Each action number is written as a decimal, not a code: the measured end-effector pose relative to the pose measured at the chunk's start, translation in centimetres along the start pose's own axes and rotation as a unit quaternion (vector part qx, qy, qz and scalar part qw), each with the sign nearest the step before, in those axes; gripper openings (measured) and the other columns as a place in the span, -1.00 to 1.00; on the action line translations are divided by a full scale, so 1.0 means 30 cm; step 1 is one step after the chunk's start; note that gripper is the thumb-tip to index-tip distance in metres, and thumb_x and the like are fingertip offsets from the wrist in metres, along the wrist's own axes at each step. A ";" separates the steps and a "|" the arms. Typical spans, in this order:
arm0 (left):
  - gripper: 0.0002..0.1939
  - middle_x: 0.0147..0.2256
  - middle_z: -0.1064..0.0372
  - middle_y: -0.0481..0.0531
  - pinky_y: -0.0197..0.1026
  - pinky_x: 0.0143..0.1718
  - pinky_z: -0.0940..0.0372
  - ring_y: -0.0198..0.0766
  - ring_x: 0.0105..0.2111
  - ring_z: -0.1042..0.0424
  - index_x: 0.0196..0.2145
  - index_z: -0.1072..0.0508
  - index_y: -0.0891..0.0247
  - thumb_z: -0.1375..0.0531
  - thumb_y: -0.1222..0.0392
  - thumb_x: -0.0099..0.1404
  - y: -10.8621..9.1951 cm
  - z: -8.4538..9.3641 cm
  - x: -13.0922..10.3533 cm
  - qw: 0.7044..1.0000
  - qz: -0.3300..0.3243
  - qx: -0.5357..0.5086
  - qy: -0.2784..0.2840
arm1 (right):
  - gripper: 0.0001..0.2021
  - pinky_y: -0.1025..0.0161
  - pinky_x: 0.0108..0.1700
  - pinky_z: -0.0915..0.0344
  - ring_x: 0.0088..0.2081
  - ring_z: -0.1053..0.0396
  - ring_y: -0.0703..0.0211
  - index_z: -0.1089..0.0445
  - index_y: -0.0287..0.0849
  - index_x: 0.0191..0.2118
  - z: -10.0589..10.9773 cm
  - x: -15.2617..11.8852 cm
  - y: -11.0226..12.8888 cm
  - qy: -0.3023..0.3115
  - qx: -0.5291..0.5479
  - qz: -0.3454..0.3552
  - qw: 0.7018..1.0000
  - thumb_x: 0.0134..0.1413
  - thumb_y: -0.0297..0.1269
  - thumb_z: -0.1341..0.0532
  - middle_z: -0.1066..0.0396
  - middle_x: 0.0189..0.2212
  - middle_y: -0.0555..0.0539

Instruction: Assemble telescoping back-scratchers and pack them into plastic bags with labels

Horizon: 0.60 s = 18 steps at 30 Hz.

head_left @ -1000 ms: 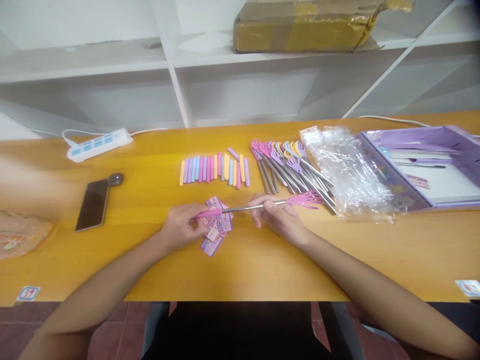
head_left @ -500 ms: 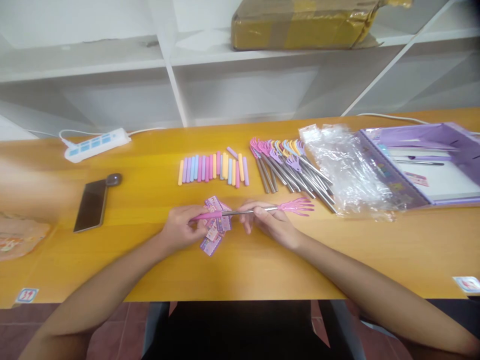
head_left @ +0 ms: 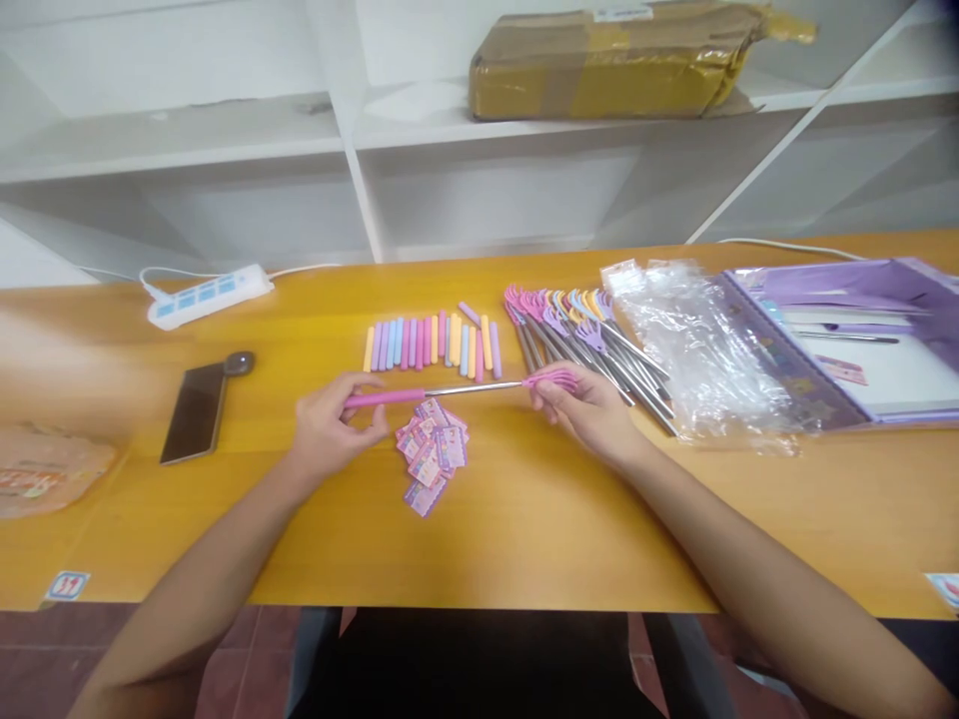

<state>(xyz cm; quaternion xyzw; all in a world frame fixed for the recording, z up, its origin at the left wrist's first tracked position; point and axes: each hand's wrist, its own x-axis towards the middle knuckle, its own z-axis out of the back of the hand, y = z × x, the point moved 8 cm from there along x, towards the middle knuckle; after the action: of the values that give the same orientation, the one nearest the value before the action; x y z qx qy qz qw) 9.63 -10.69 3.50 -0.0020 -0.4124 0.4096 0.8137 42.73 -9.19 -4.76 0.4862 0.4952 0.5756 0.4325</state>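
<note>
A metal rod (head_left: 479, 387) with a pink sleeve on its left end and a pink claw head on its right end spans both hands. My left hand (head_left: 335, 424) grips the pink sleeve between thumb and fingers. The claw head is held by my right hand (head_left: 588, 404), its fingers closed around it. Just below the rod lies a loose pile of small pink and purple cards (head_left: 426, 464). Behind it are coloured sleeves (head_left: 420, 343) in a row, and to their right a heap of metal rods with coloured claw heads (head_left: 591, 340).
Clear plastic bags (head_left: 696, 350) lie beside an open purple box (head_left: 839, 399) at the right. On the left are a phone (head_left: 193, 412), a small dark object (head_left: 240, 363), a power strip (head_left: 211, 298) and an orange packet (head_left: 52, 469). Shelves behind hold a taped box (head_left: 599, 65).
My right hand has slid from the metal shaft to the pink claw head. My left hand has moved left and up with the sleeve, uncovering the cards. The view has shifted slightly.
</note>
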 end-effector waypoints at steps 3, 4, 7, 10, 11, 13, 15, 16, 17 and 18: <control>-0.77 -0.59 -0.04 -0.30 -0.36 -0.61 0.05 -0.48 -0.65 0.02 -0.14 -0.53 0.18 -0.37 0.27 0.22 0.060 -0.013 -0.011 0.992 0.099 -0.076 0.004 | -0.63 0.32 -0.41 -0.31 -0.49 -0.36 0.32 -0.53 -0.18 -0.12 -0.019 -0.004 0.003 0.008 -0.011 0.008 1.000 0.40 0.08 -0.36 -0.51 -0.39 -0.02; -0.78 -0.58 -0.02 -0.30 -0.37 -0.62 0.09 -0.48 -0.65 0.04 -0.16 -0.51 0.18 -0.37 0.27 0.22 0.079 -0.025 -0.019 0.986 0.127 -0.108 0.007 | -0.63 0.32 -0.41 -0.32 -0.50 -0.36 0.33 -0.51 -0.18 -0.12 -0.026 -0.005 0.002 0.013 -0.014 0.013 1.000 0.41 0.09 -0.35 -0.51 -0.39 -0.01; -0.79 -0.54 -0.03 -0.27 -0.38 -0.61 0.13 -0.49 -0.63 0.06 -0.20 -0.45 0.17 -0.37 0.27 0.23 0.119 -0.063 -0.042 0.967 0.174 -0.184 0.014 | -0.61 0.32 -0.42 -0.32 -0.52 -0.35 0.33 -0.46 -0.17 -0.10 -0.039 -0.007 -0.004 0.022 -0.017 0.026 0.999 0.43 0.12 -0.32 -0.50 -0.42 0.01; -0.79 -0.55 0.02 -0.28 -0.38 -0.60 0.15 -0.49 -0.63 0.09 -0.18 -0.44 0.17 -0.38 0.24 0.27 0.131 -0.095 -0.059 0.957 0.182 -0.222 0.039 | -0.61 0.32 -0.43 -0.31 -0.54 -0.33 0.33 -0.42 -0.16 -0.10 -0.036 -0.010 -0.008 0.024 -0.028 0.035 0.999 0.45 0.13 -0.29 -0.46 -0.45 0.04; -0.79 -0.55 0.05 -0.29 -0.37 -0.60 0.16 -0.48 -0.63 0.10 -0.17 -0.44 0.16 -0.38 0.23 0.29 0.130 -0.102 -0.063 0.955 0.180 -0.228 0.050 | -0.61 0.32 -0.43 -0.30 -0.54 -0.32 0.33 -0.42 -0.16 -0.10 -0.034 -0.011 -0.006 0.023 -0.033 0.040 0.998 0.46 0.12 -0.29 -0.44 -0.46 0.06; -0.79 -0.57 0.07 -0.30 -0.37 -0.61 0.17 -0.48 -0.64 0.10 -0.16 -0.44 0.16 -0.39 0.20 0.32 0.121 -0.108 -0.067 0.955 0.175 -0.231 0.067 | -0.63 0.31 -0.42 -0.30 -0.54 -0.31 0.32 -0.42 -0.16 -0.09 -0.031 -0.015 0.000 0.023 -0.044 0.048 0.998 0.48 0.11 -0.27 -0.41 -0.47 0.07; -0.79 -0.57 0.06 -0.31 -0.37 -0.62 0.17 -0.49 -0.65 0.09 -0.17 -0.44 0.15 -0.40 0.18 0.32 0.111 -0.105 -0.066 0.956 0.170 -0.227 0.071 | -0.64 0.31 -0.41 -0.30 -0.53 -0.31 0.32 -0.40 -0.15 -0.09 -0.033 -0.020 0.008 0.025 -0.051 0.055 0.997 0.49 0.10 -0.26 -0.40 -0.48 0.08; -0.79 -0.57 0.06 -0.31 -0.37 -0.62 0.16 -0.49 -0.65 0.09 -0.18 -0.44 0.15 -0.40 0.17 0.33 0.105 -0.102 -0.065 0.957 0.167 -0.226 0.070 | -0.64 0.31 -0.41 -0.30 -0.53 -0.31 0.32 -0.40 -0.14 -0.10 -0.036 -0.023 0.012 0.027 -0.053 0.057 0.997 0.49 0.10 -0.25 -0.39 -0.48 0.08; -0.79 -0.58 0.07 -0.31 -0.37 -0.63 0.16 -0.49 -0.66 0.09 -0.18 -0.44 0.15 -0.40 0.17 0.33 0.101 -0.099 -0.063 0.958 0.164 -0.225 0.066 | -0.64 0.31 -0.41 -0.30 -0.53 -0.31 0.32 -0.39 -0.14 -0.10 -0.040 -0.026 0.015 0.028 -0.056 0.058 0.996 0.50 0.10 -0.25 -0.39 -0.48 0.08; -0.80 -0.58 0.08 -0.32 -0.37 -0.63 0.16 -0.50 -0.66 0.09 -0.19 -0.44 0.15 -0.40 0.17 0.34 0.097 -0.095 -0.063 0.959 0.160 -0.224 0.062 | -0.64 0.31 -0.42 -0.30 -0.53 -0.31 0.32 -0.39 -0.13 -0.10 -0.044 -0.030 0.018 0.030 -0.059 0.059 0.996 0.50 0.11 -0.24 -0.39 -0.48 0.08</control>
<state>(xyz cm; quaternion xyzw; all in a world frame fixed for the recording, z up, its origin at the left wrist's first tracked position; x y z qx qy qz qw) 9.01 -9.05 -0.64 -0.2760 -0.4370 0.4307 0.7398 41.55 -10.34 -4.40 0.4711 0.4436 0.6425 0.4105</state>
